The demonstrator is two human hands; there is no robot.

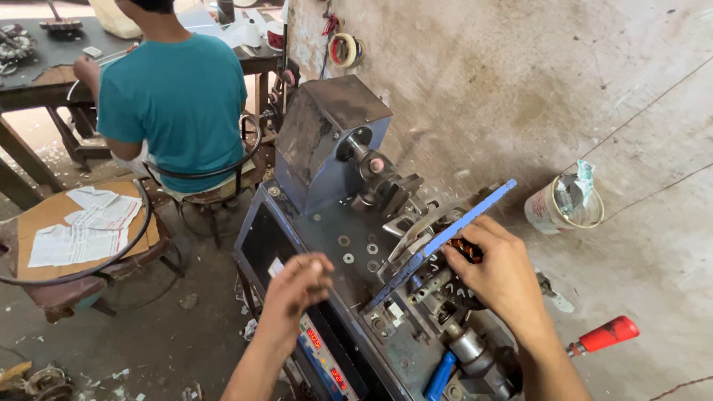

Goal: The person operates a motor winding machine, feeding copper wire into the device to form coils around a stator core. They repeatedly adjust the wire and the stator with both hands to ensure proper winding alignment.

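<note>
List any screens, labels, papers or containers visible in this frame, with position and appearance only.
Display panel: machine's front edge, below the left hand; blue strip with two red lit readouts.
White label: machine's dark top, left of that hand; small, rectangular.
Printed sheets: round stool at left; white, overlapping.
Tub: floor, right of the machine; white, round, crumpled wrapper inside.
Tape roll: hanging on the wall; ring-shaped, pale with red.

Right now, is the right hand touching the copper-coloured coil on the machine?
Touching. The head view shows the right hand with its fingertips laid on the copper-coloured coil, just below the blue strip; no gap shows between them.
</note>
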